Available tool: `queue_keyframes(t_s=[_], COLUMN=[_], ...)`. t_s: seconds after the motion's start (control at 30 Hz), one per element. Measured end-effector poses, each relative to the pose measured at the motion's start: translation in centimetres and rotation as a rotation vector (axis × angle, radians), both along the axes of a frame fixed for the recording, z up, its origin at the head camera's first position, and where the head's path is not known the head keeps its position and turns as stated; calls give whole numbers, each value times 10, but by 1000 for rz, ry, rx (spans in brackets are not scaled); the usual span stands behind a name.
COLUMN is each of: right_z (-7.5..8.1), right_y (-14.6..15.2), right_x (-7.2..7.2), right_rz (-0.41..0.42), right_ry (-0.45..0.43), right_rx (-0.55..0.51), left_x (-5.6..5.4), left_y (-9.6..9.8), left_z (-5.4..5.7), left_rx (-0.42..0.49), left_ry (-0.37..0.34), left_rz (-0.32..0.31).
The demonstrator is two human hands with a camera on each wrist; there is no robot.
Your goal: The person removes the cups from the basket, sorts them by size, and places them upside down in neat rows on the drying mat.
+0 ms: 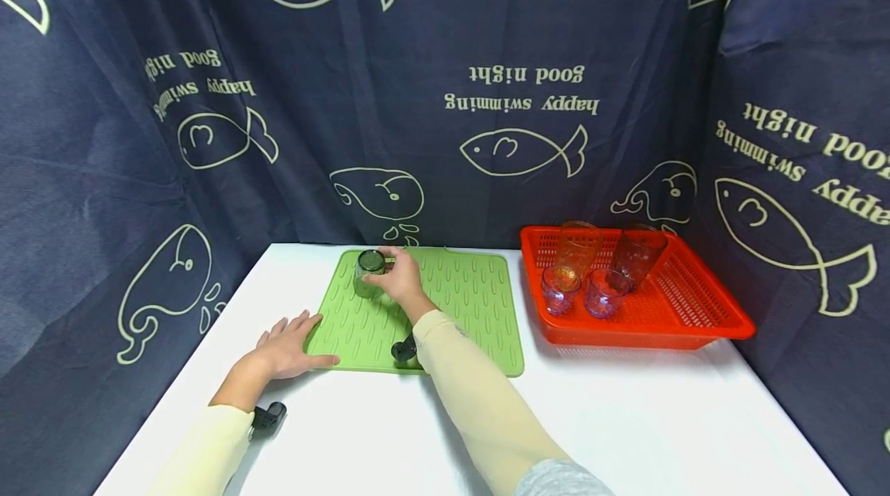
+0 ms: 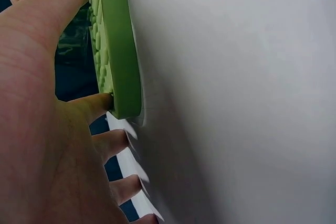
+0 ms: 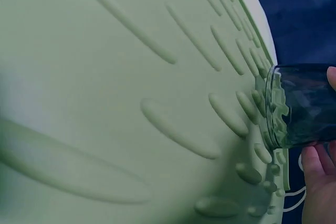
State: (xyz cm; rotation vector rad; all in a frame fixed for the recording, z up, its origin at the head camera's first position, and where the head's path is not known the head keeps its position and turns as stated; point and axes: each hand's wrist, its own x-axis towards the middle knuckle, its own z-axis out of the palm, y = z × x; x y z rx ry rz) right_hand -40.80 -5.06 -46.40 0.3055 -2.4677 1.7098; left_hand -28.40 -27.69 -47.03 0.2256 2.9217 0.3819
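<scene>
A dark, see-through glass [image 1: 367, 285] stands upside down near the far left corner of a green ridged drying mat [image 1: 459, 310]. My right hand [image 1: 402, 278] grips the glass from its right side, thumb in front and fingers behind. In the right wrist view the rim of the glass [image 3: 304, 106] is right at the mat's raised ridges. My left hand [image 1: 288, 349] lies with fingers spread at the mat's near left corner. The left wrist view has its thumb and index finger [image 2: 97, 104] touching the mat's edge [image 2: 123, 51], the other fingers on the white table.
An orange-red plastic basket [image 1: 653, 332] stands on the white table [image 1: 591, 411] to the right of the mat. Inside are an amber tumbler [image 1: 579, 242], a dark reddish tumbler [image 1: 638, 253] and two small purplish glasses [image 1: 558, 295]. A dark blue curtain [image 1: 417, 94] closes off the back and sides.
</scene>
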Motion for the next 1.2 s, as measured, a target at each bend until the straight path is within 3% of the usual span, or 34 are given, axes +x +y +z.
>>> queue_keyframes(t_s=[0.2,0.5,0.87,1.2], right_z=[-5,-10,-10,-11], right_y=[-2,-6,-9,-9], right_x=[1,7,8,10], right_rz=[-12,-52,-102,-65], right_ry=[39,21,7,-12], right_rx=[-3,-33,18,-29], left_x=[0,0,-3,-2], left_y=[0,2,1,-1], left_z=[0,-2,-6,-4], left_rx=[-1,10,13,10], left_ry=[7,2,4,1], left_rz=[-1,1,6,14])
